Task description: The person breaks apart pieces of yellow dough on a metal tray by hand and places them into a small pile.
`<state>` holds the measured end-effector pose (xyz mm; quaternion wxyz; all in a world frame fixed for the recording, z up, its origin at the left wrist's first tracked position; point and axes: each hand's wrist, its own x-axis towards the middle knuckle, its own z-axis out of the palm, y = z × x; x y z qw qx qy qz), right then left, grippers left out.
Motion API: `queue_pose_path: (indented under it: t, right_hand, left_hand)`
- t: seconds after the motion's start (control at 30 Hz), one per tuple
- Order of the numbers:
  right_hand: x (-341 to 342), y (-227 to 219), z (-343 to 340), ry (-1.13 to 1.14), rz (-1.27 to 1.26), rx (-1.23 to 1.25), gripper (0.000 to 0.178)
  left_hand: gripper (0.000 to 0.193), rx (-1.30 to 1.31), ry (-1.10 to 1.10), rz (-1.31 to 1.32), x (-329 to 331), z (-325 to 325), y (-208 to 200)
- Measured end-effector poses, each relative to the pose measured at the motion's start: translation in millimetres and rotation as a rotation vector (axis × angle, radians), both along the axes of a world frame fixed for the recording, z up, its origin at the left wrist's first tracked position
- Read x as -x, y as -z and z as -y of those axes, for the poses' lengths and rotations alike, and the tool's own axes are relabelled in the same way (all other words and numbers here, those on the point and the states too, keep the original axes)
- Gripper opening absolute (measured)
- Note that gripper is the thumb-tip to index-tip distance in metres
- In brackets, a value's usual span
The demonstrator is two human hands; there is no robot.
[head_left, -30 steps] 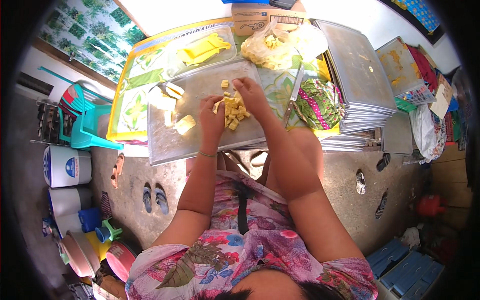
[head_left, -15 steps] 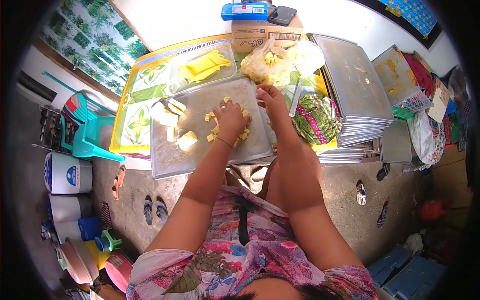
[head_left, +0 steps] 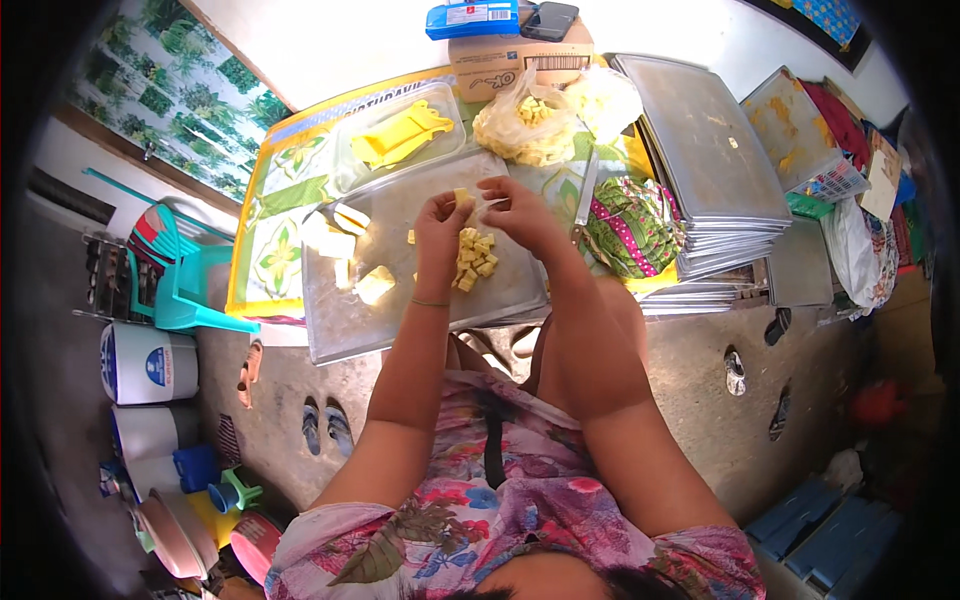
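My left hand (head_left: 437, 222) pinches a small pale yellow cube (head_left: 461, 195) above a metal baking tray (head_left: 400, 318). Facing it, my right hand (head_left: 515, 212) has its fingers bent around a thin, see-through piece of plastic (head_left: 484, 207), perhaps a small bag. Just below both hands a heap of yellow cubes (head_left: 476, 262) lies on the tray. Larger pale yellow blocks (head_left: 334, 243) and a cut chunk (head_left: 375, 285) rest on the tray's left part. Right of the tray lies a knife (head_left: 588, 190), beside a green and pink patterned cloth bundle (head_left: 633, 228).
Behind the tray stand a clear container with a yellow cloth-like item (head_left: 400, 138), a plastic bag of yellow pieces (head_left: 530, 125) and a cardboard box (head_left: 520, 65). Stacked metal trays (head_left: 700, 150) rise at the right. A turquoise chair (head_left: 195, 280) stands left; slippers (head_left: 325, 427) lie on the floor.
My left hand has lifted off the cubes with one cube and come up beside my right hand. The cubes now sit gathered in a tighter heap. Thin plastic shows at my right fingers.
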<state>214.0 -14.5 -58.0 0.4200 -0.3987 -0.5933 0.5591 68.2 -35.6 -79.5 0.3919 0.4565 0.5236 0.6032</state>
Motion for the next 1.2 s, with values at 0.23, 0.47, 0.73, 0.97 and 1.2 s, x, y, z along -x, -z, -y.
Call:
queue_pose_path:
  t: [0.23, 0.47, 0.73, 0.97, 1.2]
  right_hand:
    - [19, -7, 13, -0.036, -0.048, -0.208, 0.052]
    - [21, -23, 21, -0.215, -0.145, -0.145, 0.053]
    - [23, -16, 19, -0.272, -0.233, -0.053, 0.054]
    - [23, -19, 21, -0.213, -0.154, -0.204, 0.055]
    - [28, -7, 15, -0.137, -0.294, -0.121, 0.041]
  left_hand:
    - [0.021, 0.074, 0.176, 0.622, -2, 31, -44]
    - [0.019, 0.047, 0.192, 0.603, 16, 39, -40]
    - [0.021, 0.083, 0.134, 0.479, 17, 44, -41]
    - [0.022, 0.09, 0.155, 0.522, 14, 50, -46]
    - [0.019, 0.077, 0.067, 0.464, 17, 50, -37]
